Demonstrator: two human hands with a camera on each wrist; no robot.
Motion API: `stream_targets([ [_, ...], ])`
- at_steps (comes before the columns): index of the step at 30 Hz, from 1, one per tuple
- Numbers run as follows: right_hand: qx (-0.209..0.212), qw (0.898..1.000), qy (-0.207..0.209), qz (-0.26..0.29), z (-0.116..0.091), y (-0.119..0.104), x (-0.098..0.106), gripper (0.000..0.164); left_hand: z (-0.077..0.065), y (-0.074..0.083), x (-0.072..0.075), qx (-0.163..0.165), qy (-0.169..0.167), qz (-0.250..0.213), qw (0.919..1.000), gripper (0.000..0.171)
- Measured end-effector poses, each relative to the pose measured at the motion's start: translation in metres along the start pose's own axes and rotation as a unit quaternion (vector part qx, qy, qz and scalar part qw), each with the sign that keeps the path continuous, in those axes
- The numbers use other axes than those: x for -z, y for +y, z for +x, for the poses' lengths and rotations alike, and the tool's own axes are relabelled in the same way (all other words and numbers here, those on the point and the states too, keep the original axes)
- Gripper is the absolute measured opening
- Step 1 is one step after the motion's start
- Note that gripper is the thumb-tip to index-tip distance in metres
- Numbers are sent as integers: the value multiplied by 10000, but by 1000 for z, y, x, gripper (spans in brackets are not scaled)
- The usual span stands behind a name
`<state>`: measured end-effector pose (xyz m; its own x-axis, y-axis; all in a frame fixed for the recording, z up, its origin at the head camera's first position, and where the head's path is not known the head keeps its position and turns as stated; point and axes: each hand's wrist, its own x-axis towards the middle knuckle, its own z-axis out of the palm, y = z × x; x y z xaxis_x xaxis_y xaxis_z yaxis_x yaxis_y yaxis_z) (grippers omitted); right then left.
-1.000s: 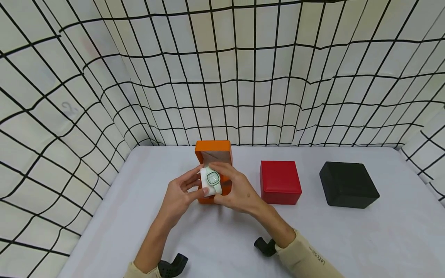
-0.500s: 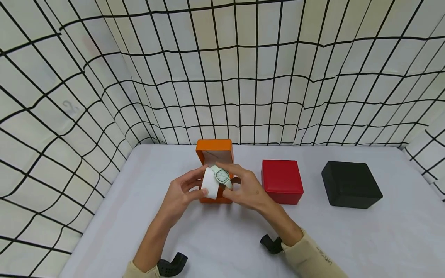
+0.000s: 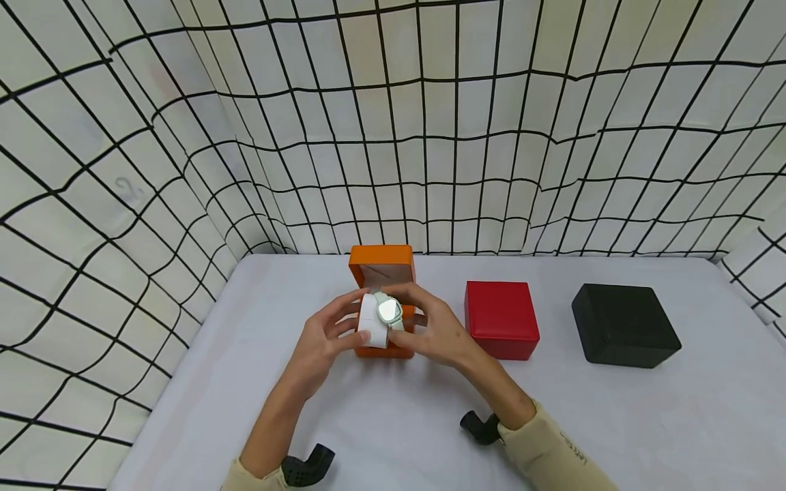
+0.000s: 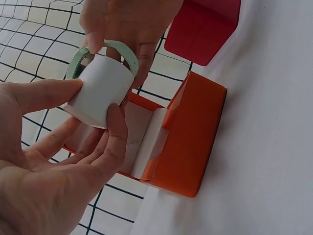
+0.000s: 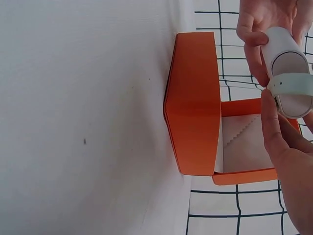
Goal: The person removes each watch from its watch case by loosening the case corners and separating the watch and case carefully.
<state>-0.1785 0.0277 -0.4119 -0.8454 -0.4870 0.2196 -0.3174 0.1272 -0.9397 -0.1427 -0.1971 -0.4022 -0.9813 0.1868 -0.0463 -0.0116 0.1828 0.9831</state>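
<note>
In the head view, my left hand (image 3: 319, 344) pinches a white watch cushion (image 3: 372, 322) between thumb and fingers. My right hand (image 3: 432, 326) grips a pale green watch (image 3: 389, 311) by its strap, at the cushion's right end. The strap (image 4: 126, 55) still loops around that end in the left wrist view; the right wrist view shows the band (image 5: 293, 84) circling the rounded cushion end (image 5: 279, 45). Both are held over an orange box (image 3: 382, 254), whose lid stands raised at the back, showing a pale lining (image 5: 244, 142). Glare whitens the watch face.
To the right on the white-covered table (image 3: 393, 436) sit a closed red box (image 3: 500, 319) and, beyond it, a closed black box (image 3: 626, 324). Black grid netting over white panels (image 3: 430, 136) rises behind the table and along its sides.
The watch has slid from the cushion's middle toward its right end, drawn by my right hand, then shifted slightly back left. My left hand keeps its pinch on the cushion.
</note>
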Motion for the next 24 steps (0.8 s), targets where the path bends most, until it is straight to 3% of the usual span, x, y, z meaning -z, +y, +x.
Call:
stream_targets([
  [9, 15, 9991, -159, 384, 1, -1, 5, 46, 0, 3, 0, 101, -154, -408, 9990, 65],
  [24, -309, 9985, 446, 84, 2, 4, 2, 54, 1, 1, -1, 101, -114, -511, 9986, 67],
])
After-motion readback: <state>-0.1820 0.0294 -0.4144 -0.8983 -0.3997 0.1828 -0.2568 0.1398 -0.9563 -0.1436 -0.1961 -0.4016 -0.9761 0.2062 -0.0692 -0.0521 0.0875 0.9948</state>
